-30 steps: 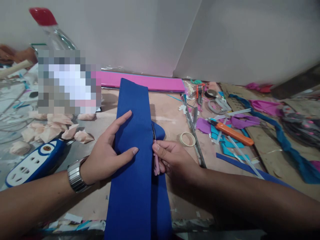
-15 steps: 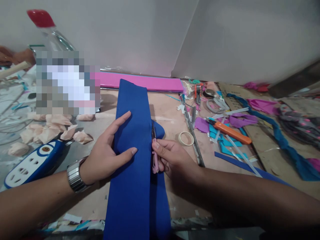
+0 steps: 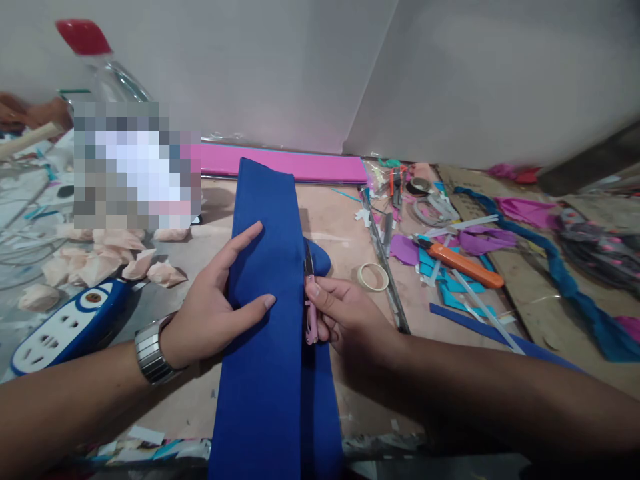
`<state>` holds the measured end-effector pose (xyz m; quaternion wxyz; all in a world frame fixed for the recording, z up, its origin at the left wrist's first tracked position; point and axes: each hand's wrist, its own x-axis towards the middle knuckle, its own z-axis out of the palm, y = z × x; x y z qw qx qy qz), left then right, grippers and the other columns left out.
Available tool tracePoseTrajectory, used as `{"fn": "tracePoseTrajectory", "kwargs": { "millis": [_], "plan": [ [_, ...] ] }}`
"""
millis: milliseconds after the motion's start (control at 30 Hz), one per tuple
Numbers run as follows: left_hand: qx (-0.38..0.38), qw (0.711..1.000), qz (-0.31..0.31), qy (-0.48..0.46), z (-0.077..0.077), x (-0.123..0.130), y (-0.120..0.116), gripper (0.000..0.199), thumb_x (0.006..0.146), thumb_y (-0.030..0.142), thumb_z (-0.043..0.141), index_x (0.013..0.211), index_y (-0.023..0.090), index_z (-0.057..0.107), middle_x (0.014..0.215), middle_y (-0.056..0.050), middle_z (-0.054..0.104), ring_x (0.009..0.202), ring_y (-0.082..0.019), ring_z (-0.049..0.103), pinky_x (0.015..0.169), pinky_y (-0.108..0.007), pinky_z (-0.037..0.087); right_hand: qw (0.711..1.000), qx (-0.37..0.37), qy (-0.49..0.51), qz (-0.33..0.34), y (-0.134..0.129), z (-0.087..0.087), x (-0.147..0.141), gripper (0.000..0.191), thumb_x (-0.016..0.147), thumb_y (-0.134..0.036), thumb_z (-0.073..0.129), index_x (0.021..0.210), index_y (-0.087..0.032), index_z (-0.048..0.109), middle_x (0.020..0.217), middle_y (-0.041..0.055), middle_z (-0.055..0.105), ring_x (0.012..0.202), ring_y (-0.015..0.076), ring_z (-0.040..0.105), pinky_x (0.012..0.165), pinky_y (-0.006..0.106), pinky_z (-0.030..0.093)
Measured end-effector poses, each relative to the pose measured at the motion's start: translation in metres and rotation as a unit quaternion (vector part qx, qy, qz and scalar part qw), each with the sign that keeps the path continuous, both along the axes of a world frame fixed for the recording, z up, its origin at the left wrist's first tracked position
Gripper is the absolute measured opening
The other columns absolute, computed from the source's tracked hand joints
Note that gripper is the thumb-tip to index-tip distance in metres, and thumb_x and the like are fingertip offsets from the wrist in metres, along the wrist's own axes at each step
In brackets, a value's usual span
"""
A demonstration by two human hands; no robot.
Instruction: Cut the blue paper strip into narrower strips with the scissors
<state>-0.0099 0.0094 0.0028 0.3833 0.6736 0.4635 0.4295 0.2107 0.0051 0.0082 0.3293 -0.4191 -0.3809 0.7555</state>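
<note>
A long blue folded sheet, like cloth or crepe paper, lies lengthwise in front of me. My left hand rests on its left side, thumb and index finger spread apart; the other fingertips are hidden at the far edge. In my right hand is a small pink utility knife, pinched between thumb and fingers. Its dark blade points away from me along the sheet's right edge. Beneath that edge, another blue layer shows to the right.
On the right lie a tape roll, an orange cutter and coloured scraps. At left are a blue-and-white power strip, peach crumpled pieces and a red-capped bottle. A pink sheet pack lies along the wall.
The knife and right hand have shifted very slightly at the sheet's right edge. My left hand stays in place on the sheet.
</note>
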Motion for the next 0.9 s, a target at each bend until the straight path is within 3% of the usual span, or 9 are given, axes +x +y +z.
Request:
{"fn": "tracePoseTrajectory", "kwargs": {
  "millis": [500,900],
  "plan": [
    [0.008,1.000,0.024,-0.004,0.0010,-0.0001,0.0019,0.085,0.085,0.033,0.081,0.159,0.028,0.039,0.166,-0.008,0.040,0.156,-0.034,0.034,0.130,-0.053,0.033,1.000,0.004,-0.005,0.020,-0.0032,-0.0012,0.0003,0.042,0.094,-0.052,0.069,0.070,-0.018,0.063,0.054,0.0000,0.064,0.046,0.0081,0.049,0.045,0.023,0.026],
    [0.009,1.000,0.022,-0.003,0.0006,-0.0002,0.0011,0.086,0.085,0.031,0.081,0.159,0.028,0.039,0.166,-0.007,0.041,0.156,-0.031,0.036,0.129,-0.049,0.036,1.000,0.015,-0.011,0.019,-0.0034,0.0026,-0.0011,0.040,0.096,-0.047,0.068,0.069,-0.018,0.061,0.051,-0.0011,0.062,0.044,0.0076,0.047,0.048,0.024,0.026]
  ]
}}
